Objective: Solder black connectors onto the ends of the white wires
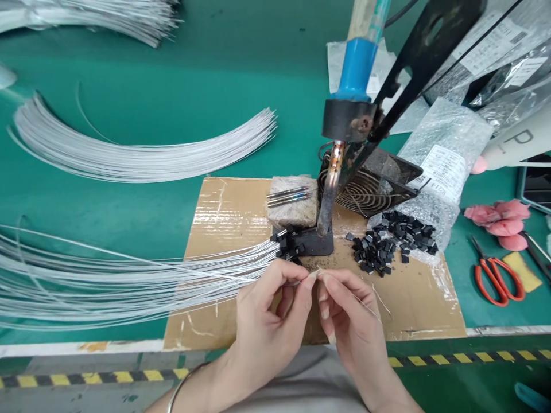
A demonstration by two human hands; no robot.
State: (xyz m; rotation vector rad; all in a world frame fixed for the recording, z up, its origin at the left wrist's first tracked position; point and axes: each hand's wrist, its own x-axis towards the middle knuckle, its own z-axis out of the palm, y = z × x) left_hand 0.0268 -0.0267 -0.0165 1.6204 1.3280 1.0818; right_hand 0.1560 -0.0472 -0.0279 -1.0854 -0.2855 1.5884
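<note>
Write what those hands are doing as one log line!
left hand: pinching thin wire | right hand: pinching close beside | nearby: soldering iron, black pieces

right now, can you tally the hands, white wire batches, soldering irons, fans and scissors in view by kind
left hand, right hand: 2
near wire batch, middle wire batch, far wire batch: 3
soldering iron: 1
fan: 1
scissors: 1 pair
total: 8

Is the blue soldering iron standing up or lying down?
Standing up: a black holder grips the soldering iron, and its metal tip points down.
</note>
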